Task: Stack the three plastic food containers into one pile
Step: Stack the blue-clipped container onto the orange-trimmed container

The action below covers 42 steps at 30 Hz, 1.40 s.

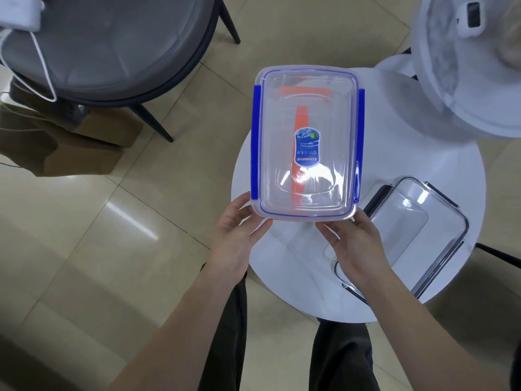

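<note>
A clear container with blue side clips (307, 142) and a blue label lies over a second container with orange clips (300, 119), which shows through it. My left hand (239, 230) grips the blue-clipped container's near left corner, thumb along its side. At the near right corner my right hand (352, 244) holds it, fingers under the near edge. A third clear container with dark clips (417, 232) lies on the round white table (287, 263) to the right, partly behind my right hand.
A grey cushioned chair (112, 46) with dark legs stands at the upper left, with brown paper bags (56, 136) on the tiled floor beside it. A white fan (465, 66) rises at the upper right, over the table's far edge. My dark-trousered legs show below.
</note>
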Available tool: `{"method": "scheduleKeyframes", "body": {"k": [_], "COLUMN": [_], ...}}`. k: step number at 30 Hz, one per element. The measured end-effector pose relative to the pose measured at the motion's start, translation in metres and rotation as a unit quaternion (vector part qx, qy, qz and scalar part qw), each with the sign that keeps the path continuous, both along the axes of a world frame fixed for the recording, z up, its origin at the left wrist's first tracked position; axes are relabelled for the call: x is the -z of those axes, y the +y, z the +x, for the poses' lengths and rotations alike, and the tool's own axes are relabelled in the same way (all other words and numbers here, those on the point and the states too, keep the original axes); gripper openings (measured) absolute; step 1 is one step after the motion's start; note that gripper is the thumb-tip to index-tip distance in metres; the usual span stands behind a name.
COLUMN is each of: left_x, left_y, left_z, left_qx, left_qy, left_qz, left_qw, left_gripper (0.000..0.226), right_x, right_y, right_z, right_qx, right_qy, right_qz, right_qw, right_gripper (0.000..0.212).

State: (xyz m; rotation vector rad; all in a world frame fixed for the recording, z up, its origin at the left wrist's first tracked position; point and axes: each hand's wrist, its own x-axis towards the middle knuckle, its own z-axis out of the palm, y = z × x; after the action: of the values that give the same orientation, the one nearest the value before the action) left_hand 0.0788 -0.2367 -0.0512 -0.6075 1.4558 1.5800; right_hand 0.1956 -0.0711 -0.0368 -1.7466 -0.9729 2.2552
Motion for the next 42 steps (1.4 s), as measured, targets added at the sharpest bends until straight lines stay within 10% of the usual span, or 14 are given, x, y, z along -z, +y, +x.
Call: {"method": "scheduleKeyframes", "body": {"k": [42], "left_x": [-0.068], "left_y": [0.013], "left_z": [0.0], "left_qx": [0.07], "left_qy": [0.111], "left_qz": [0.048], "left_qw": [0.99], "left_gripper": [0.033], "right_x": [-0.055], "right_y": [0.005], "right_z": [0.021], "right_qx": [0.054], "right_qy": [0.056], "right_qz": [0.042], "right_qw": [0.996], "right_gripper": [0.038]}}
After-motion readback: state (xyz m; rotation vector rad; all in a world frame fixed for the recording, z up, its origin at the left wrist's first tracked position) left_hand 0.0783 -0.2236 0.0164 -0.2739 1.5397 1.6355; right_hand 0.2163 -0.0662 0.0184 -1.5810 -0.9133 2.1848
